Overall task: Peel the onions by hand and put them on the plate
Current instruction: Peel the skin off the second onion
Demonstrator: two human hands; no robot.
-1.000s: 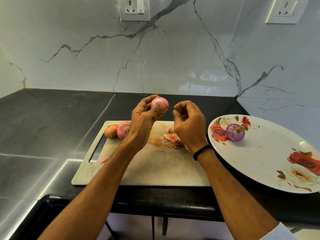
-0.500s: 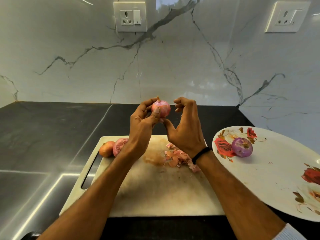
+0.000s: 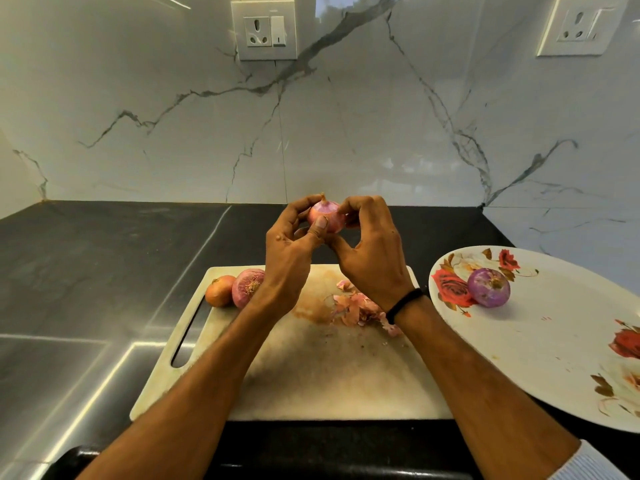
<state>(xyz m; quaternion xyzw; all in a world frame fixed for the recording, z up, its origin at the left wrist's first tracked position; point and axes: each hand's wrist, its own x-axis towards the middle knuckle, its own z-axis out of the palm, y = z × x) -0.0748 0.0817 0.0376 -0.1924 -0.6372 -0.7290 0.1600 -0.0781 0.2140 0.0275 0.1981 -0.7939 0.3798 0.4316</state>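
Note:
My left hand (image 3: 289,261) holds a small pink onion (image 3: 329,213) up above the cutting board (image 3: 311,375), thumb pressed on its front. My right hand (image 3: 372,261) has its fingertips pinching at the onion's right side. Two unpeeled onions lie on the board's far left corner, an orange one (image 3: 219,290) and a pink one (image 3: 247,287). One peeled purple onion (image 3: 489,287) sits on the flowered white plate (image 3: 554,341) at the right. A heap of pink onion skins (image 3: 360,310) lies on the board under my right wrist.
The board rests on a dark stone counter (image 3: 104,271) that runs back to a marble wall with two sockets (image 3: 265,29). The plate overhangs the counter's right part. The counter's front edge (image 3: 311,455) is close to me.
My right hand has closed in on the onion and its fingertips now pinch the skin. The view has tilted up, so board and plate sit lower in frame.

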